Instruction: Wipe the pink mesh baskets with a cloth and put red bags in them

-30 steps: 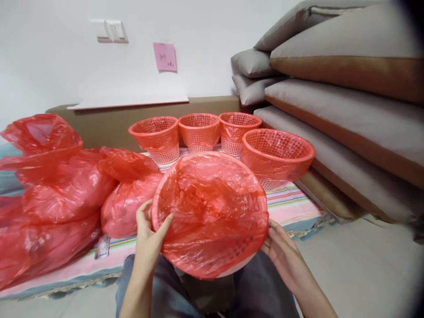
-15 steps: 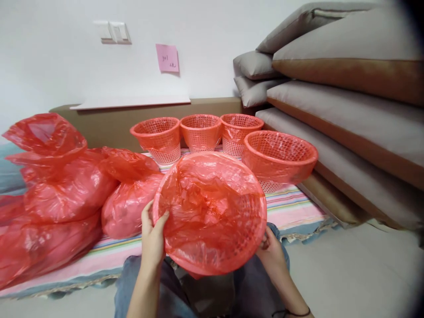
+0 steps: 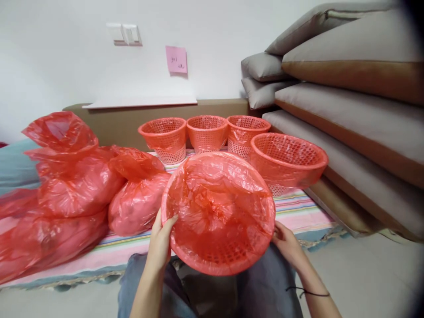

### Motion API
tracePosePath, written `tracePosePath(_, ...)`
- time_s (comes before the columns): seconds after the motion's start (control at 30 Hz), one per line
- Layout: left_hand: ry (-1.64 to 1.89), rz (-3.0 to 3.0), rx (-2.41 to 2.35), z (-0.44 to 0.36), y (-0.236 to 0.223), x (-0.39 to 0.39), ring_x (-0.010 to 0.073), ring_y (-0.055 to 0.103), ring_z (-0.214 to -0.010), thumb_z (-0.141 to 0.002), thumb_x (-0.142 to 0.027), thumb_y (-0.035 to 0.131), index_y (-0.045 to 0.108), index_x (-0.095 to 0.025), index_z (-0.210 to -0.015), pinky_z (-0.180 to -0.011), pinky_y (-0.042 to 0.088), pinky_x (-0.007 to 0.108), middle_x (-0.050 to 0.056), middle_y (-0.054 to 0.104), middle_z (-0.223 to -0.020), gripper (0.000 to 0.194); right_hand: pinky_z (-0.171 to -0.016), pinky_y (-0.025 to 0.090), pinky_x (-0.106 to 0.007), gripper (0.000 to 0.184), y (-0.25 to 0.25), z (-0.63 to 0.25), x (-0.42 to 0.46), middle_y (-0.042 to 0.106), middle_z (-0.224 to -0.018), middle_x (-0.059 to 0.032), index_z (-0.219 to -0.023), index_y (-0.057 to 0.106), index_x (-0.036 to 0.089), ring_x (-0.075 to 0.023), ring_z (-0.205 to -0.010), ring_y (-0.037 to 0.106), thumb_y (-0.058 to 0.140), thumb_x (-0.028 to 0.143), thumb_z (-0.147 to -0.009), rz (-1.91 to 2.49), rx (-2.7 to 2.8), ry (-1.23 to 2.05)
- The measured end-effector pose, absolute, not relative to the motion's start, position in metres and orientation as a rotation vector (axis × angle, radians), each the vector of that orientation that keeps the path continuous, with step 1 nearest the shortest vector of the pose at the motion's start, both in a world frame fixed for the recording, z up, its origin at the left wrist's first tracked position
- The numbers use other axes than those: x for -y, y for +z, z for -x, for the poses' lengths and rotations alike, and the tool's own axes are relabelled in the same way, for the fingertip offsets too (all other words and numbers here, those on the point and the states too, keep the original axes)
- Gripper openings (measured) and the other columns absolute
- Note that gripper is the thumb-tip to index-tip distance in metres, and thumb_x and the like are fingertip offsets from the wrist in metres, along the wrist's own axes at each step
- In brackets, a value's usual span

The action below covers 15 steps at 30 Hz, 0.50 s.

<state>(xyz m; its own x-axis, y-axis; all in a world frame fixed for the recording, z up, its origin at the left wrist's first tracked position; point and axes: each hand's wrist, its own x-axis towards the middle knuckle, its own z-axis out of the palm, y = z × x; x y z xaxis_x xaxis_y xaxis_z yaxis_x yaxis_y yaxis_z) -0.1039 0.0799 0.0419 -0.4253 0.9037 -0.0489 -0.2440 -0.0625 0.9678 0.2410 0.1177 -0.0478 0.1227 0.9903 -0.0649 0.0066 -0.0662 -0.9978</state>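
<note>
Left hand (image 3: pixel 160 243) is closed on the near basket (image 3: pixel 218 267) (red plastic (image 3: pixel 215 216) lines it); right hand (image 3: pixel 287 244), half-curled, meets its right side, fingertips hidden, grip unclear.

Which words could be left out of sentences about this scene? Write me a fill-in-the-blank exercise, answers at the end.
1. The left hand hooks its ____ over the rim of a round red plastic basket lined with red film.
2. Behind it stand ____ other film-lined red plastic baskets.
3. A square pink paper note sticks to the white ____.
4. Grey-and-brown fabric cushions are stacked on the picture's ____ side.

Missing words: thumb; four; wall; right.
</note>
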Motion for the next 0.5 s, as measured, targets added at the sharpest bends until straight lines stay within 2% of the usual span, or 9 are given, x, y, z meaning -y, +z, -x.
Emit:
tracePosePath(0.1, 1.599, -0.789, -1.290, 0.100, 0.045, -0.078, 0.0334, 0.052, -0.135, -0.073, -0.038, 0.077, 0.048, -0.023, -0.147, -0.113, 0.043, 0.045, 0.009, 0.059, -0.144, 0.081, -0.094, 0.051, -0.050, 0.042, -0.001, -0.255, -0.130, 0.076, -0.094, -0.0103, -0.084, 0.076, 0.021, -0.0321, -0.092, 0.068, 0.080, 0.054, -0.059, 1.387, 1.146, 0.994)
tracePosePath(0.17, 1.568, -0.828, -1.261, 0.096, 0.046, -0.077, 0.0336, 0.048, -0.139, -0.073, -0.040, 0.075, 0.047, -0.023, -0.148, -0.115, 0.042, 0.045, 0.009, 0.056, -0.148, 0.081, -0.103, 0.045, -0.050, 0.044, 0.041, -0.252, -0.145, 0.074, -0.106, -0.0097, -0.093, 0.077, 0.022, -0.0318, -0.103, 0.065, 0.077, 0.059, -0.069, 1.317, 1.236, 0.801)
tracePosePath(0.23, 1.544, -0.871, -1.230, 0.093, 0.046, -0.076, 0.0331, 0.044, -0.143, -0.075, -0.041, 0.074, 0.046, -0.025, -0.149, -0.115, 0.041, 0.044, 0.007, 0.052, -0.152, 0.080, -0.109, 0.041, -0.047, 0.043, 0.082, -0.238, -0.166, 0.073, -0.113, -0.0085, -0.098, 0.078, 0.024, -0.0314, -0.110, 0.063, 0.075, 0.060, -0.074, 1.186, 1.338, 0.746)
tracePosePath(0.3, 1.531, -0.890, -1.210, 0.091, 0.044, -0.074, 0.0326, 0.042, -0.144, -0.077, -0.042, 0.074, 0.044, -0.026, -0.150, -0.117, 0.040, 0.044, 0.007, 0.050, -0.153, 0.081, -0.113, 0.038, -0.046, 0.044, 0.113, -0.218, -0.190, 0.073, -0.115, -0.0065, -0.101, 0.078, 0.024, -0.0308, -0.115, 0.062, 0.076, 0.060, -0.075, 1.077, 1.447, 0.774)
tracePosePath(0.37, 1.535, -0.873, -1.196, 0.091, 0.041, -0.072, 0.0332, 0.044, -0.143, -0.076, -0.045, 0.075, 0.045, -0.025, -0.150, -0.118, 0.039, 0.045, 0.009, 0.052, -0.152, 0.082, -0.117, 0.033, -0.046, 0.045, 0.132, -0.200, -0.211, 0.071, -0.123, -0.0046, -0.110, 0.077, 0.025, -0.0293, -0.123, 0.058, 0.072, 0.059, -0.081, 0.964, 1.602, 0.856)
tracePosePath(0.5, 1.559, -0.770, -1.171, 0.097, 0.031, -0.068, 0.0362, 0.048, -0.140, -0.071, -0.049, 0.080, 0.052, -0.022, -0.145, -0.116, 0.040, 0.050, 0.011, 0.062, -0.141, 0.084, -0.123, 0.025, -0.043, 0.043, 0.136, -0.183, -0.234, 0.063, -0.137, -0.0024, -0.121, 0.073, 0.026, -0.0259, -0.135, 0.051, 0.067, 0.055, -0.089, 0.797, 1.727, 1.134)
